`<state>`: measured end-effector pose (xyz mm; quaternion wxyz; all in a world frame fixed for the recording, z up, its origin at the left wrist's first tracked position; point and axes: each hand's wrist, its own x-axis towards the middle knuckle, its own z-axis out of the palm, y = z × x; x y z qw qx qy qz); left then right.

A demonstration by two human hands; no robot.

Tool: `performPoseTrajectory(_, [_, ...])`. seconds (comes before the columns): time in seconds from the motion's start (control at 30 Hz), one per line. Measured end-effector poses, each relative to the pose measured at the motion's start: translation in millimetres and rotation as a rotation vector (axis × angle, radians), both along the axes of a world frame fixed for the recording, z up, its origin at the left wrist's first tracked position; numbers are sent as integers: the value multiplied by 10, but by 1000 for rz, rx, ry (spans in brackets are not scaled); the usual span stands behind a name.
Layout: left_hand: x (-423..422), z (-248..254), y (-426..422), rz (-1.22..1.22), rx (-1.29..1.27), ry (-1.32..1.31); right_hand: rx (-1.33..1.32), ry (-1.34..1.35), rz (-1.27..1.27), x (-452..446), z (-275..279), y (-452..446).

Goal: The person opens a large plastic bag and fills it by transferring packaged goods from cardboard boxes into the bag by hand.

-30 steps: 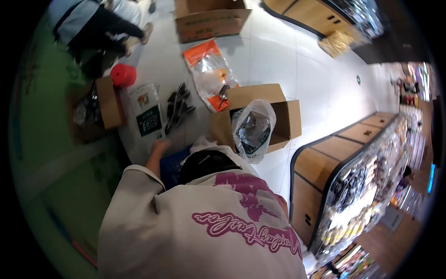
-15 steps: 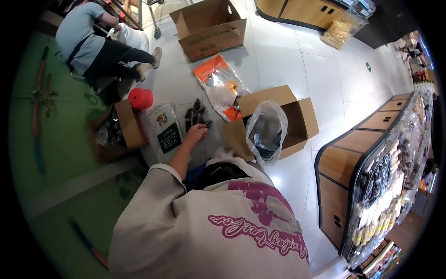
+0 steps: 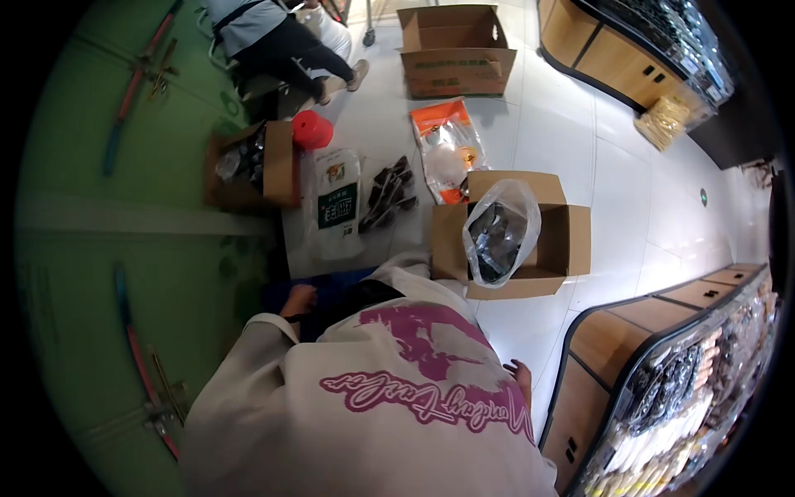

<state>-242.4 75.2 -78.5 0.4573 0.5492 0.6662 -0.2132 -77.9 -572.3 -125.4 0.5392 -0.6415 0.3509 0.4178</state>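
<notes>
My left hand (image 3: 299, 300) is drawn in beside my body, next to a blue surface (image 3: 338, 278), its fingers curled with nothing visible in them. At my right side, my right hand (image 3: 519, 373) hangs low with its fingers apart and nothing held. On the floor in front lie dark pieces in clear wrapping (image 3: 387, 195), beside a white printed bag with a green label (image 3: 337, 207). To their right, a clear plastic bag with dark contents (image 3: 499, 236) sits at an open cardboard box (image 3: 577, 240). An orange and clear package (image 3: 447, 149) lies behind.
A smaller box with wrapped dark items (image 3: 281, 166) and a red round object (image 3: 312, 130) stand left. Another open box (image 3: 455, 73) is at the back. A person (image 3: 286, 45) is at the upper left. Wooden display cabinets (image 3: 600, 348) curve along the right.
My left hand reached to the dark pieces half a second ago and has since come back to my body, leaving them on the floor. The view has turned, and my right hand now shows.
</notes>
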Motion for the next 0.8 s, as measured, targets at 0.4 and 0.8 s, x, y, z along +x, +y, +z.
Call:
performPoseTrajectory(0.4, [-1678, 244, -1141, 419, -53, -85, 13, -35, -6, 1280, -123, 362])
performPoseTrajectory(0.8, [-828, -229, 22, -76, -89, -172, -64, -190, 58, 1269, 452, 1373])
